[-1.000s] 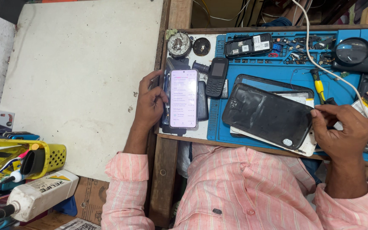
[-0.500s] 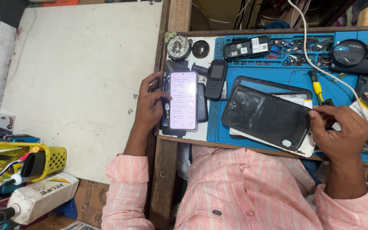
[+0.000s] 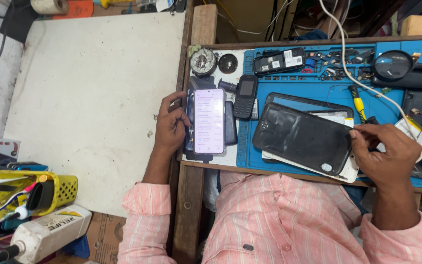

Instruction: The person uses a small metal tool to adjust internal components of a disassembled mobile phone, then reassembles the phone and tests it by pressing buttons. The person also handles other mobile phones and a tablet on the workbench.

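I count two black keypad phones: one upright (image 3: pixel 245 96), one opened face-down (image 3: pixel 279 60). One lit smartphone (image 3: pixel 209 121). One black back cover (image 3: pixel 303 138).

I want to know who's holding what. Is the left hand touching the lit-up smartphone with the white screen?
Touching. The head view shows the left hand gripping the lit smartphone with the white screen along its left edge, fingers against its side.

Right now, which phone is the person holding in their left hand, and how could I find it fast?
Find the blue work mat on the wooden bench, then look just past its left edge. There the left hand grips a smartphone standing on end. It is the only phone with a lit white screen; the small keypad phone beside it is dark.
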